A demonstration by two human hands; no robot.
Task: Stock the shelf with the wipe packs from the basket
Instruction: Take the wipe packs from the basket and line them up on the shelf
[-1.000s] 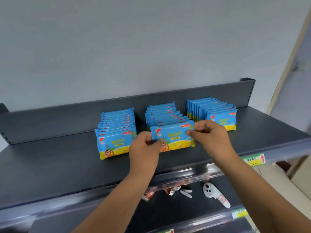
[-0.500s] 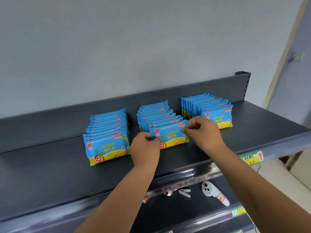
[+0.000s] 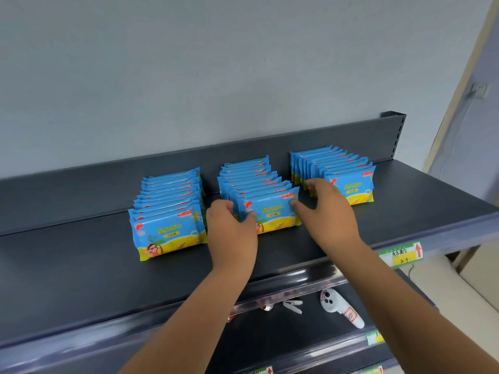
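Three rows of blue and yellow wipe packs stand upright on the dark grey shelf: a left row, a middle row and a right row. The front wipe pack of the middle row stands on the shelf against the packs behind it. My left hand pinches its left edge. My right hand holds its right edge, thumb in front and fingers spread behind. The basket is out of view.
The shelf's low back panel runs behind the rows, with a grey wall above. A price tag hangs on the front rail at the right. On the shelf below lie a white controller and a white clip.
Both hands have carried the front pack back and set it down against the middle row. The right hand's fingers have spread.
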